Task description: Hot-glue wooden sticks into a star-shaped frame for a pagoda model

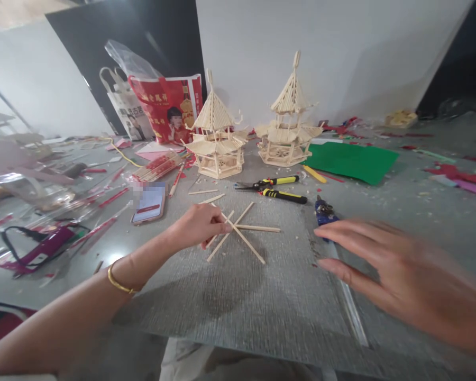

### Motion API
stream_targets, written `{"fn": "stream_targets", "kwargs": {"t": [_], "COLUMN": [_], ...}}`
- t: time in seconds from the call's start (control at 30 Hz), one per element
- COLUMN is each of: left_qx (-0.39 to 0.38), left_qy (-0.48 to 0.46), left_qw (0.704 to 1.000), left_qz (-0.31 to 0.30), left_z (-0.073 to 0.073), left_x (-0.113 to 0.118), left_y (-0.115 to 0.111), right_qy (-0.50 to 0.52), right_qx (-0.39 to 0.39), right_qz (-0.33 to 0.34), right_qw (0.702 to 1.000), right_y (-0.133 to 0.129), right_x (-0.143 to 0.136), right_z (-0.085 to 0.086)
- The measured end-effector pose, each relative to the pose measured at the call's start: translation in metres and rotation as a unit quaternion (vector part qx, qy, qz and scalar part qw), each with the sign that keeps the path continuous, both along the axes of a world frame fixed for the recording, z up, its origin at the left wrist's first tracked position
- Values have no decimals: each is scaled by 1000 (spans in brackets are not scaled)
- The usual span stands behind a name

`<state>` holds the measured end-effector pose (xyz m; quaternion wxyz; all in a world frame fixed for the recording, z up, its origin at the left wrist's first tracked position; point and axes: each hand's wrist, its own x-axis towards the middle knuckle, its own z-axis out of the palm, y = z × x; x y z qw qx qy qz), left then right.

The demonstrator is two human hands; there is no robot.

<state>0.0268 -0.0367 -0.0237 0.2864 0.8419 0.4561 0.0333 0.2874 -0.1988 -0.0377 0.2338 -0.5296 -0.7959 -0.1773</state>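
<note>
My left hand (200, 225) pinches the left side of a star-shaped frame of thin wooden sticks (249, 244), whose sticks cross near its fingertips. Loose wooden sticks (203, 191) lie just beyond that hand. On the right, my right hand (381, 270) is spread, thumb and fingers apart, beside a blue hot glue gun (324, 211). From the glue gun a long clear glue stick (353, 312) runs toward the table's front edge. Whether the right fingertips touch the gun I cannot tell. Black-and-yellow pliers (275, 189) lie beyond the frame, their handles apart.
Two wooden-stick pagoda models (218, 143) stand at the back, with a red bag (168, 108) behind. A green sheet (353, 161) lies back right. On the left are a phone (149, 203), wrapped sticks (156, 166), a purple device (43, 251) and clear plastic scraps.
</note>
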Motion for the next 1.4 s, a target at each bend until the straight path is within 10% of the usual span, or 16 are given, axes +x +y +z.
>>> {"fn": "stream_targets", "kwargs": {"t": [0.23,0.57,1.4], "left_qx": [154,13,-55], "left_qy": [37,7,-9], "left_qw": [987,1000,998], "left_qz": [-6,12,-25], "left_z": [-5,-14,-22], "left_x": [-3,-8,-7], "left_y": [-6,-3,6], "right_qy": [1,11,-25], "right_qx": [-3,25,13], "right_qz": [39,57,80], "right_qw": [999,998,996], "right_y": [4,11,13], "right_x": [-4,-1,0], "right_z": [-2,-17,-21]}}
